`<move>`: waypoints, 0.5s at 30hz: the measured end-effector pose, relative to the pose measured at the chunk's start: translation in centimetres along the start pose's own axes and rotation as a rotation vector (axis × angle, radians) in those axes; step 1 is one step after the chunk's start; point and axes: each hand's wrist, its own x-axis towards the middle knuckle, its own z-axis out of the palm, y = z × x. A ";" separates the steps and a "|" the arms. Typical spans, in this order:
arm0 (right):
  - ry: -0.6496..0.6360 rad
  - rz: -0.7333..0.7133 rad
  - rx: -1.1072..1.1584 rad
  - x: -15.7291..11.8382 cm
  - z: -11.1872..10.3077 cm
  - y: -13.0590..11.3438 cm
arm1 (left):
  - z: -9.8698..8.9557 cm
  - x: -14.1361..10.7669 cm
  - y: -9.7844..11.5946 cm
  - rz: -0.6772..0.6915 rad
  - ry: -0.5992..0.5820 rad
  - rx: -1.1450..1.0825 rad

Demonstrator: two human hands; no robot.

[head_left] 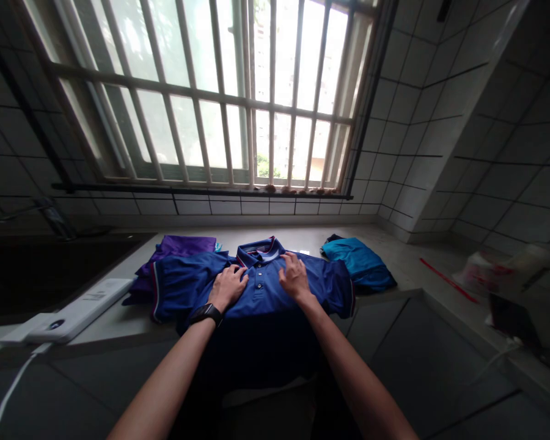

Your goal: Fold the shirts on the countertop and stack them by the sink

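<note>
A blue polo shirt [266, 293] with a red and white trimmed collar lies spread on the countertop, its lower part hanging over the front edge. My left hand [229, 286], with a black watch on the wrist, rests on the chest of the shirt, left of the buttons, fingers spread. On the right side of the chest, just below the collar, my right hand [294, 275] touches the fabric with its fingers apart and slightly curled. Neither hand grips the cloth.
Folded purple clothing [183, 245] lies behind the left sleeve, and a teal garment [360, 261] on the right. A white power strip [82, 311] sits on the left beside the dark sink [50, 269]. A red strip [447, 280] and plastic bag [483, 272] lie far right.
</note>
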 end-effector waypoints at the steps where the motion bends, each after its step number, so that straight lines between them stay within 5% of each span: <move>1: 0.060 0.052 0.023 -0.7 -1.4 1.3 | 0.0 0.0 0.0 -0.003 0.002 -0.005; 5: 0.280 0.343 -0.072 -4.1 -7.0 8.9 | 0.0 0.0 0.1 -0.001 0.008 -0.019; 8: 0.113 0.487 -0.118 -6.0 -9.3 13.1 | 0.1 0.1 0.1 0.002 0.007 -0.026; 11: -0.098 0.457 -0.089 -6.5 -9.6 14.4 | 0.0 0.0 0.1 0.001 0.001 -0.032; 15: -0.034 0.495 0.001 -5.2 -9.3 13.9 | -0.1 -0.1 0.2 -0.005 -0.001 -0.037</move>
